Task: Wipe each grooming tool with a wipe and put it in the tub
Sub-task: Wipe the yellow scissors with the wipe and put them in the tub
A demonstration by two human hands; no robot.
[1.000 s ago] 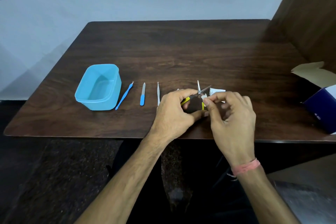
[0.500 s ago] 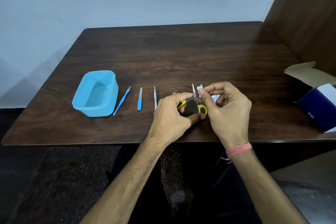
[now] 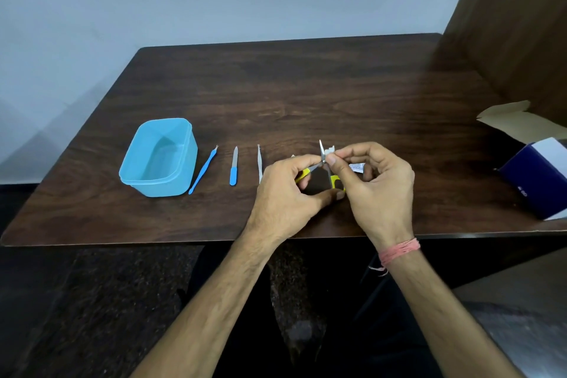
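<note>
My left hand point(image 3: 285, 193) grips small scissors point(image 3: 325, 167) by their yellow handles, blades pointing away from me. My right hand point(image 3: 377, 184) pinches a small white wipe point(image 3: 329, 151) against the blades near the pivot. A light blue tub point(image 3: 159, 156) stands empty on the left of the table. Between the tub and my hands lie a blue cuticle tool point(image 3: 203, 169), a blue-handled nail file point(image 3: 234, 169) and silver tweezers point(image 3: 260, 163), side by side.
A dark wooden table point(image 3: 306, 95) carries everything; its near edge runs just under my wrists. A dark blue box point(image 3: 540, 178) with an open cardboard flap point(image 3: 515, 120) sits at the right edge. A torn sachet point(image 3: 356, 167) shows behind my right hand.
The scissor blades have closed up from a wide spread. My right hand's pinch with the wipe has slid along the blades towards the pivot. The view has tilted slightly.
</note>
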